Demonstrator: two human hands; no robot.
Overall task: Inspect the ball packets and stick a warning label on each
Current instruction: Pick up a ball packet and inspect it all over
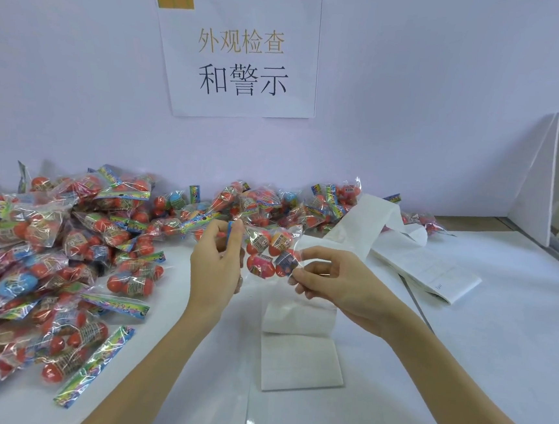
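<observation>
I hold one clear ball packet [269, 251] up over the middle of the table; red, pink and yellow balls show through it. My left hand [214, 260] pinches its colourful header card at the top left. My right hand [326, 280] pinches the packet's lower right corner, by the clear film there. Whether a label lies under those fingers is hidden. A long white label backing strip [296, 348] runs from below the packet back towards the wall.
A big heap of ball packets [47, 259] covers the left of the table, and more packets [306, 204] lie along the back wall. Folded label sheets [435, 272] lie at the right. A paper sign [241, 56] hangs on the wall. A white divider [540, 187] stands right.
</observation>
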